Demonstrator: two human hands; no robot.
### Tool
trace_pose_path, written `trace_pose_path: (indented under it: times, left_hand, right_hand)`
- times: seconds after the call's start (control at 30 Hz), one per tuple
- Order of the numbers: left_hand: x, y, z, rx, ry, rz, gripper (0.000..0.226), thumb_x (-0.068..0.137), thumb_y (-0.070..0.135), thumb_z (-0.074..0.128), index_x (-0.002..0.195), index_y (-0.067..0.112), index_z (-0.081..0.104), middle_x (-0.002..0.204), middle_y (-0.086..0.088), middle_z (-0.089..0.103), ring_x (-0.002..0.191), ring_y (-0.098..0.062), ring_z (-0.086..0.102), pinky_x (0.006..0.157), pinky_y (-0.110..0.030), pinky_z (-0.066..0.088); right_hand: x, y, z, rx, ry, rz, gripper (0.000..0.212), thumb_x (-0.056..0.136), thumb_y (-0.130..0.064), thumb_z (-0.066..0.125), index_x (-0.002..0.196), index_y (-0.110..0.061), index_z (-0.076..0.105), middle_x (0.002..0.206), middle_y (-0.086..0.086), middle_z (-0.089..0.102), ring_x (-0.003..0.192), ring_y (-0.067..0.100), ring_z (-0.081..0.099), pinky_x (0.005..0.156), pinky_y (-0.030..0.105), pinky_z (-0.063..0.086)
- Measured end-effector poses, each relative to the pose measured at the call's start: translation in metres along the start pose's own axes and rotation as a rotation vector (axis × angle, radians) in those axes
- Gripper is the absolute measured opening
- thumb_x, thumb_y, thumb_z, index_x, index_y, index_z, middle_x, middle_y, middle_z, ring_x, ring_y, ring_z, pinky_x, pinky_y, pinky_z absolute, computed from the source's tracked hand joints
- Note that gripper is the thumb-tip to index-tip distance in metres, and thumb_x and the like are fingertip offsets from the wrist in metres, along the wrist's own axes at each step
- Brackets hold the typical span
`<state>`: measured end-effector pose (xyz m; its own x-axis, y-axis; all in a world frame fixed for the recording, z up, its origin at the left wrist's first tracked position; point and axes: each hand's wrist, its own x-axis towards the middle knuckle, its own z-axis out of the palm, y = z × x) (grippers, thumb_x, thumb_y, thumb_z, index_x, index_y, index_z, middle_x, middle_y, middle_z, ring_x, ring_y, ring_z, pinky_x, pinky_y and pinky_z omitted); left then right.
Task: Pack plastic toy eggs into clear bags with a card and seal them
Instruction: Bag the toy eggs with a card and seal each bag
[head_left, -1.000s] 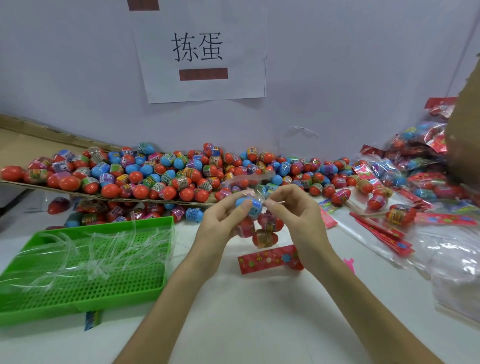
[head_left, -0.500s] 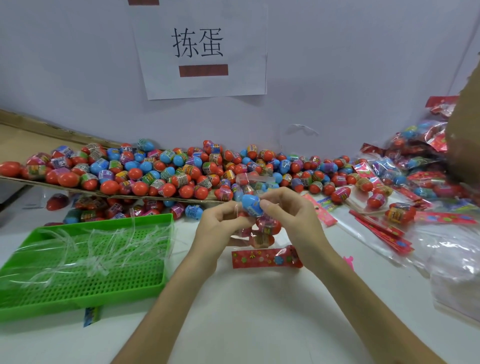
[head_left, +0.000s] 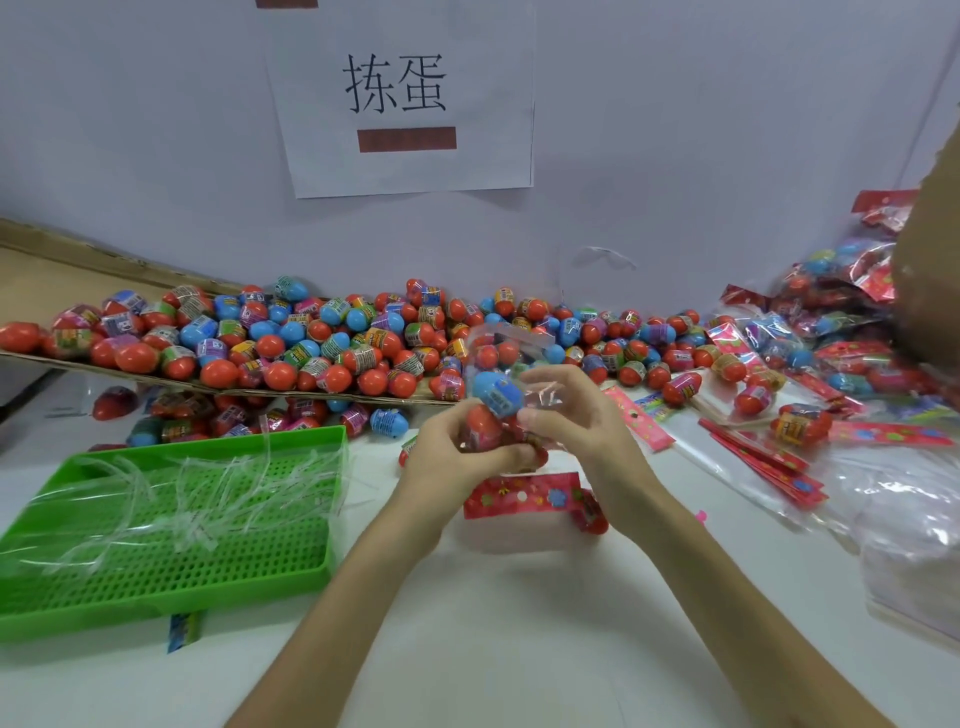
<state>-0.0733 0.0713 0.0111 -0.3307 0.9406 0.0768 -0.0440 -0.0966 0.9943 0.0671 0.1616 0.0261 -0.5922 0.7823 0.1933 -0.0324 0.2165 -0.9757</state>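
A clear bag (head_left: 511, 343) stands upright between my hands above the white table. Inside it a blue egg (head_left: 496, 392) sits on top of red eggs (head_left: 483, 423), and a red printed card (head_left: 522, 493) lies along the bag's bottom. My left hand (head_left: 457, 457) grips the bag's lower part around the red eggs. My right hand (head_left: 576, 415) holds the bag from the right, fingertips by the blue egg. The bag's open mouth points up and away from me.
A big heap of red and blue eggs (head_left: 311, 343) lies on cardboard along the wall. A green perforated tray (head_left: 171, 519) with clear strips sits at the left. Red cards (head_left: 763, 457), clear bags (head_left: 914, 519) and filled packs (head_left: 841, 312) lie at the right.
The blue egg has gone down into the bag on top of the red eggs. Both hands have closed in around the bag, and the bag's mouth now stands up above them.
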Motion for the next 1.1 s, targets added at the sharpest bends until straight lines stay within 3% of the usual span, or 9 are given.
trace_pose_path:
  times: [0.07, 0.17, 0.3, 0.4, 0.5, 0.67, 0.83, 0.93, 1.1]
  left_hand:
    - [0.001, 0.0, -0.002, 0.027, 0.05, 0.028, 0.04, 0.077, 0.009, 0.088, 0.114, 0.014, 0.073, 0.098, -0.013, 0.078, 0.095, -0.029, 0.077, 0.085, -0.035, 0.063]
    - [0.001, 0.0, 0.0, 0.044, 0.05, 0.037, 0.045, 0.078, 0.018, 0.09, 0.119, 0.019, 0.07, 0.101, -0.009, 0.078, 0.095, -0.025, 0.077, 0.087, -0.04, 0.063]
    - [0.001, 0.002, 0.002, -0.042, 0.043, 0.009, 0.034, 0.09, 0.039, 0.072, 0.119, 0.022, 0.072, 0.107, -0.006, 0.077, 0.098, -0.027, 0.075, 0.086, -0.042, 0.061]
    - [0.003, 0.0, 0.0, -0.036, 0.139, 0.057, 0.017, 0.098, 0.022, 0.07, 0.114, 0.019, 0.075, 0.103, -0.007, 0.078, 0.097, -0.029, 0.074, 0.08, -0.035, 0.062]
    - [0.004, 0.0, -0.001, -0.01, 0.203, 0.039, 0.023, 0.097, 0.02, 0.069, 0.119, 0.019, 0.073, 0.1, 0.0, 0.078, 0.097, -0.02, 0.074, 0.083, -0.037, 0.062]
    - [0.002, 0.001, 0.0, 0.01, 0.178, 0.094, 0.022, 0.097, 0.016, 0.07, 0.118, 0.02, 0.071, 0.097, -0.004, 0.077, 0.087, -0.015, 0.073, 0.066, -0.025, 0.056]
    - [0.001, -0.001, 0.004, 0.051, 0.15, 0.124, 0.024, 0.09, 0.027, 0.074, 0.114, 0.025, 0.073, 0.098, 0.0, 0.077, 0.096, -0.019, 0.073, 0.076, -0.033, 0.061]
    - [0.003, 0.0, -0.001, 0.057, 0.201, 0.162, 0.013, 0.095, 0.014, 0.072, 0.106, 0.02, 0.075, 0.087, -0.002, 0.075, 0.084, -0.018, 0.071, 0.081, -0.037, 0.061]
    - [0.002, 0.0, -0.004, -0.009, 0.173, 0.134, 0.015, 0.093, -0.002, 0.067, 0.09, 0.01, 0.076, 0.073, -0.005, 0.069, 0.064, -0.015, 0.064, 0.062, -0.026, 0.056]
  right_hand:
    - [-0.001, 0.002, 0.003, -0.052, -0.005, 0.006, 0.031, 0.084, -0.028, 0.076, 0.113, -0.026, 0.065, 0.111, -0.002, 0.069, 0.103, 0.018, 0.068, 0.079, 0.033, 0.061]
    - [-0.001, 0.004, 0.003, -0.081, 0.062, -0.063, 0.02, 0.091, -0.016, 0.074, 0.104, -0.031, 0.068, 0.099, -0.011, 0.072, 0.095, 0.011, 0.07, 0.073, 0.025, 0.06]
    - [0.001, 0.001, -0.002, -0.012, 0.086, -0.064, 0.024, 0.092, -0.014, 0.073, 0.108, -0.03, 0.066, 0.102, -0.003, 0.075, 0.09, 0.015, 0.073, 0.074, 0.027, 0.06]
    - [0.0, 0.003, 0.0, -0.025, -0.04, 0.018, 0.044, 0.08, -0.029, 0.08, 0.117, -0.04, 0.059, 0.116, -0.005, 0.07, 0.098, 0.015, 0.072, 0.084, 0.032, 0.059]
    - [-0.004, 0.008, 0.009, -0.12, -0.045, -0.017, 0.052, 0.078, -0.024, 0.087, 0.112, -0.049, 0.057, 0.103, -0.017, 0.073, 0.096, 0.002, 0.07, 0.079, 0.014, 0.053]
    - [-0.006, 0.012, 0.012, -0.097, 0.033, -0.075, 0.049, 0.075, -0.012, 0.083, 0.113, -0.037, 0.063, 0.098, -0.008, 0.075, 0.089, 0.011, 0.074, 0.078, 0.023, 0.06]
    - [-0.005, 0.009, 0.007, -0.062, 0.038, -0.073, 0.047, 0.076, -0.007, 0.084, 0.111, -0.031, 0.064, 0.092, -0.006, 0.076, 0.087, 0.012, 0.075, 0.077, 0.026, 0.061]
    - [-0.002, 0.007, 0.004, -0.099, -0.05, -0.015, 0.049, 0.079, -0.02, 0.086, 0.117, -0.039, 0.061, 0.105, -0.01, 0.073, 0.097, 0.01, 0.072, 0.082, 0.024, 0.059]
    - [-0.001, 0.002, 0.003, -0.002, 0.07, -0.065, 0.02, 0.09, -0.026, 0.076, 0.108, -0.029, 0.07, 0.101, -0.004, 0.073, 0.092, 0.015, 0.071, 0.075, 0.028, 0.059]
